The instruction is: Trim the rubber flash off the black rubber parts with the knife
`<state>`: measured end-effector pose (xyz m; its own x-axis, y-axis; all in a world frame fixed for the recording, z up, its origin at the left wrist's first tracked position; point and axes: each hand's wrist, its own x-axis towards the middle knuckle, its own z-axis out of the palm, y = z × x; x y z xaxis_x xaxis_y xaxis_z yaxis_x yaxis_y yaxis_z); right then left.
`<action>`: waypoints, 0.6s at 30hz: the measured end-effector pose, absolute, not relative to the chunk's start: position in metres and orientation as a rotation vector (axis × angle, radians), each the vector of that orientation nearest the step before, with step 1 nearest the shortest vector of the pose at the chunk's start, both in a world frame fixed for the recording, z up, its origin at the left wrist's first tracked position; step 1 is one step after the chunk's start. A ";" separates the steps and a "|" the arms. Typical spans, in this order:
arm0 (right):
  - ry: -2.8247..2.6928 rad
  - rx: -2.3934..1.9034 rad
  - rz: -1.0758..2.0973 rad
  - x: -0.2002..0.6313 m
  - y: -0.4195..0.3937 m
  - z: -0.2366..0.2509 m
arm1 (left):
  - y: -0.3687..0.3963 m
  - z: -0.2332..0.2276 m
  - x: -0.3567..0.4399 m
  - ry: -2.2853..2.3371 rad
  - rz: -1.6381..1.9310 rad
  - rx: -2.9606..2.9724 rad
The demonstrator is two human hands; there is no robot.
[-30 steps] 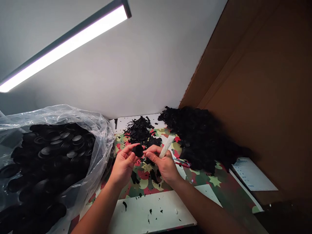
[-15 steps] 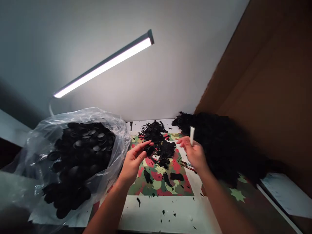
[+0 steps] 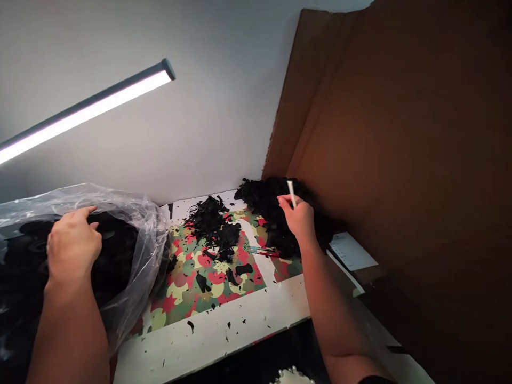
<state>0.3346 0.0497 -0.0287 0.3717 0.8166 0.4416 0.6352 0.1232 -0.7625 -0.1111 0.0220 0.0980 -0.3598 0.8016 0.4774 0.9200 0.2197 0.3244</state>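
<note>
Upward from the right fingers (image 3: 286, 200) juts a white handle (image 3: 290, 188).

Lit bar lamp (image 3: 92, 108), pale grey wall (image 3: 216, 117), brown cardboard panel (image 3: 380, 133).

Bkgd around camo sheet (image 3: 184, 294)

Lit bar lamp (image 3: 90, 109) up & L of sheet; pale wall (image 3: 224, 112) behind it. Brown cardbd panel (image 3: 384, 138) stands to its R; white printed card (image 3: 352, 250) lies R of it too, nr panel. White board (image 3: 252, 317) shows along sheet's near edge.
</note>
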 end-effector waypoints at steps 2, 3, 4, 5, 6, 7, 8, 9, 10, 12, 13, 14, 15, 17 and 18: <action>-1.462 -1.686 0.236 0.342 0.048 -0.030 | 0.016 0.101 -0.095 -2.305 -0.649 -1.581; -1.501 -1.710 0.240 0.344 0.047 -0.032 | 0.011 0.102 -0.086 -2.274 -0.615 -1.573; -1.522 -1.720 0.240 0.344 0.046 -0.034 | 0.005 0.101 -0.075 -2.212 -0.644 -1.577; -1.534 -1.725 0.236 0.344 0.045 -0.036 | -0.001 0.099 -0.064 -2.127 -0.713 -1.601; -1.546 -1.735 0.232 0.343 0.044 -0.038 | -0.006 0.096 -0.053 -2.027 -0.809 -1.641; -1.555 -1.746 0.228 0.342 0.043 -0.040 | -0.010 0.091 -0.042 -1.917 -0.892 -1.742; -1.561 -1.757 0.226 0.342 0.043 -0.042 | -0.013 0.084 -0.032 -1.813 -0.969 -1.857; -1.565 -1.767 0.226 0.342 0.043 -0.042 | -0.015 0.077 -0.022 -1.724 -1.023 -1.995; -1.569 -1.774 0.227 0.342 0.044 -0.042 | -0.016 0.069 -0.013 -1.651 -1.082 -2.125; -1.577 -1.777 0.221 0.341 0.046 -0.038 | -0.015 0.052 0.002 -1.594 -1.175 -2.365; -1.574 -1.751 0.218 0.339 0.048 -0.035 | -0.013 0.044 0.008 -1.607 -1.216 -2.465; -1.560 -1.699 0.221 0.336 0.049 -0.031 | -0.012 0.037 0.013 -1.638 -1.247 -2.556; -1.534 -1.622 0.238 0.331 0.050 -0.026 | -0.010 0.031 0.017 -1.678 -1.283 -2.636; -1.463 -1.424 0.321 0.313 0.049 -0.017 | -0.006 0.021 0.025 -1.811 -1.421 -2.761; -1.437 -1.333 0.388 0.301 0.048 -0.013 | -0.005 0.017 0.028 -1.896 -1.549 -2.802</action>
<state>0.3013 0.0479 -0.0128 0.2150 0.8555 0.4711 0.5019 0.3170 -0.8048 0.0278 -0.0054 0.0173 0.2049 0.9326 0.2970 0.4768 -0.3601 0.8019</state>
